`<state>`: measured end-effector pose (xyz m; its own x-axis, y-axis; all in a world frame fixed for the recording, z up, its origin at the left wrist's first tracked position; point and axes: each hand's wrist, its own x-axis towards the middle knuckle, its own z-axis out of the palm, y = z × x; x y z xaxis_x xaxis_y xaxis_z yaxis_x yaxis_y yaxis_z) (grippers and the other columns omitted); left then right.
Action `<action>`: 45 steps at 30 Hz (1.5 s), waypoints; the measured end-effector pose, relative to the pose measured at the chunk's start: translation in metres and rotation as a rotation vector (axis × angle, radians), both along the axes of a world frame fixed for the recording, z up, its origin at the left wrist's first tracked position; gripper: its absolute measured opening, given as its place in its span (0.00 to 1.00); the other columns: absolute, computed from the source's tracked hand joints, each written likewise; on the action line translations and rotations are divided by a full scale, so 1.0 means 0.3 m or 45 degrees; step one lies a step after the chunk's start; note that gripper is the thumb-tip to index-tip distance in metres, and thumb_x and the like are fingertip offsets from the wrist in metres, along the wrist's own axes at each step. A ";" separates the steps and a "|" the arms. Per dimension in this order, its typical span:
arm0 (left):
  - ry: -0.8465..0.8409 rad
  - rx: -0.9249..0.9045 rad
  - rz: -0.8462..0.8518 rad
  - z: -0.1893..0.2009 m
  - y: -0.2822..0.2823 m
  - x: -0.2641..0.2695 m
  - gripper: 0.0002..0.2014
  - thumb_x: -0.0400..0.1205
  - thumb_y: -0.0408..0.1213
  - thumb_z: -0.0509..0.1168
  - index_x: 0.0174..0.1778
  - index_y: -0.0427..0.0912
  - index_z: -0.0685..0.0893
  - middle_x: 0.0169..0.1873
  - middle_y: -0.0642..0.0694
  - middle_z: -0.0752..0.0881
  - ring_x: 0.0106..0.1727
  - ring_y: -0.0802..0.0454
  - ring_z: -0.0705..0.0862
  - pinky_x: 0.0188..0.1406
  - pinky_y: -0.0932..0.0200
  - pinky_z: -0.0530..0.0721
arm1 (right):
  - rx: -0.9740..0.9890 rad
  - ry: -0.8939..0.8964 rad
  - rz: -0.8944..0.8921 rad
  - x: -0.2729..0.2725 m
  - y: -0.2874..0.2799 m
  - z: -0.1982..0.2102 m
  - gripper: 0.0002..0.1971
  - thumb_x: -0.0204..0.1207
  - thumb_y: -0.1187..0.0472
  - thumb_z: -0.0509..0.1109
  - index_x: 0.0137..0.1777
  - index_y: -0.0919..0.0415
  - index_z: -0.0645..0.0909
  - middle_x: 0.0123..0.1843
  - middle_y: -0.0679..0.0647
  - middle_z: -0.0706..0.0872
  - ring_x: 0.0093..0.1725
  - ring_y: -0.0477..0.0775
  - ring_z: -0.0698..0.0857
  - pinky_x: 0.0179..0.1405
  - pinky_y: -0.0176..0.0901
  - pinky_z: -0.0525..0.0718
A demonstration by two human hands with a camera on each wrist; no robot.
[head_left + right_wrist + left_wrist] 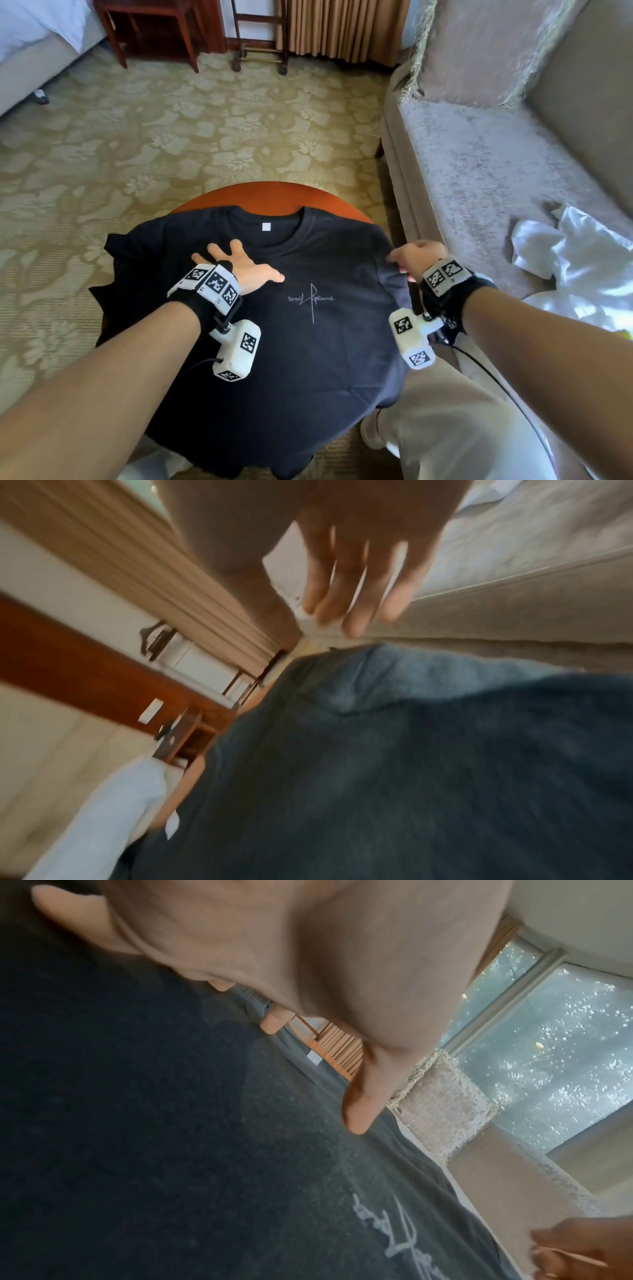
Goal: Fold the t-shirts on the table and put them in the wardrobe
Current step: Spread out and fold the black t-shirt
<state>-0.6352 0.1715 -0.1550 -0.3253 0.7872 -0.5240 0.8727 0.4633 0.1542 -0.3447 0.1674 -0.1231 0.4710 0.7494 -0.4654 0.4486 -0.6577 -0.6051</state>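
Observation:
A black t-shirt [308, 342] with a small white chest print lies face up over a round reddish-brown table [274, 195], collar at the far side. My left hand [236, 263] presses flat on its chest left of the print, fingers spread; the left wrist view shows the palm [308, 961] on the cloth [171, 1150]. My right hand [418, 260] hovers at the shirt's right shoulder, where the sleeve [394, 284] lies folded inward. In the blurred right wrist view its fingers [356, 588] hang straight above the sleeve edge [394, 674], holding nothing.
A grey sofa [479, 171] stands close on the right, with a fringed cushion [479, 51] and a crumpled white garment [575, 260] on the seat. My knee in beige trousers [445, 411] is by the table. Patterned carpet, a bed [30, 41] and wooden furniture [154, 31] lie beyond.

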 end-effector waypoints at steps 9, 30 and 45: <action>-0.485 0.497 0.349 0.093 -0.055 -0.200 0.31 0.75 0.47 0.76 0.72 0.42 0.76 0.74 0.42 0.69 0.71 0.41 0.74 0.60 0.55 0.73 | -0.107 -0.384 0.381 -0.364 -0.019 0.044 0.41 0.68 0.42 0.71 0.80 0.56 0.62 0.77 0.61 0.67 0.76 0.65 0.65 0.74 0.59 0.66; -1.420 0.699 1.369 -0.015 -0.274 -0.828 0.04 0.75 0.26 0.71 0.36 0.35 0.83 0.27 0.45 0.88 0.33 0.50 0.87 0.31 0.57 0.85 | -0.099 -0.614 1.275 -1.094 -0.121 -0.156 0.46 0.73 0.26 0.58 0.84 0.40 0.39 0.86 0.50 0.32 0.84 0.59 0.31 0.82 0.64 0.43; -1.887 0.175 1.106 -0.089 -0.331 -0.764 0.24 0.82 0.57 0.64 0.50 0.38 0.92 0.48 0.36 0.91 0.48 0.41 0.92 0.47 0.49 0.86 | -0.177 -0.643 1.391 -1.178 -0.104 -0.161 0.59 0.62 0.20 0.63 0.83 0.38 0.31 0.83 0.50 0.24 0.81 0.60 0.24 0.79 0.71 0.33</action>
<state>-0.8645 0.0721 -0.1816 0.0138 0.7177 -0.6963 -0.5175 0.6009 0.6092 -0.6981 0.1361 -0.1714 -0.2266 0.8235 -0.5201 0.9732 0.1696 -0.1555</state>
